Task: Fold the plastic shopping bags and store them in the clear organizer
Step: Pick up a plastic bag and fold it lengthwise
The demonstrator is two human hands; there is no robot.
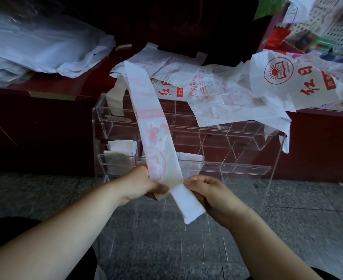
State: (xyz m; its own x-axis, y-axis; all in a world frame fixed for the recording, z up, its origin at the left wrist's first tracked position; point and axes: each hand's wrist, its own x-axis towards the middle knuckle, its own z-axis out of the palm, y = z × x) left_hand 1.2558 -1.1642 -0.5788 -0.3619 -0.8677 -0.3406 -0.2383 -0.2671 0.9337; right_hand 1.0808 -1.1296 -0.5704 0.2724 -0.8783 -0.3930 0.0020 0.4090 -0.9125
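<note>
At lower centre the left hand (144,183) and right hand (205,191) pinch the near end of a bag strip (152,126), fingers curled on its edges; it is folded narrow, not yet into a packet; behind, the clear organizer (247,138) holds a few folded bags (122,147) at its left; several loose bags (217,87) at upper right await folding.

Hands: left hand (144,183), right hand (213,196), forearms bare.
Clothing: black fabric garment (8,225) at 7 o'clock, also 5 o'clock.
</note>
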